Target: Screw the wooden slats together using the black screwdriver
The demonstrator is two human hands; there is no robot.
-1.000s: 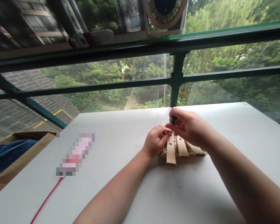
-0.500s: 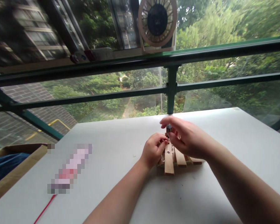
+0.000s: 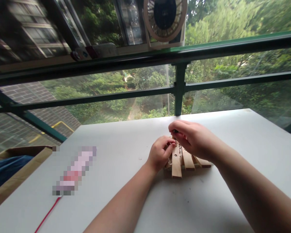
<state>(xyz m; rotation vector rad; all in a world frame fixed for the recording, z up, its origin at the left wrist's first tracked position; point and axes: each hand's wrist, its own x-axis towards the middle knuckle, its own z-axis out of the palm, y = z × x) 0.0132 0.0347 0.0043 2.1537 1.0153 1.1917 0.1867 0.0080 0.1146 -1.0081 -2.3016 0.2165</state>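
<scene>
Light wooden slats (image 3: 176, 165) fan out on the white table, with a screw head showing in the nearest one. My right hand (image 3: 194, 137) is curled over their far end, closed round a small screwdriver (image 3: 176, 131) with a dark handle, mostly covered by the fingers. The tool stands about upright over the front slat. At its foot, my left hand (image 3: 160, 153) is closed, thumb and forefinger pinched at the slat; what lies between the fingertips is hidden. Clear, crinkled plastic shows between and beneath the slats.
A pixelated long item (image 3: 79, 166) with a red cord (image 3: 47, 213) lies on the left of the table (image 3: 116, 181). Beyond the left edge stands a cardboard box (image 3: 38, 161) holding blue cloth. A railing (image 3: 135, 61) and a round fan (image 3: 165, 16) are behind the table.
My right fingers have curled further round the screwdriver's handle, hiding more of it. My left hand keeps its pinch at the slat. The whole view has shifted slightly.
</scene>
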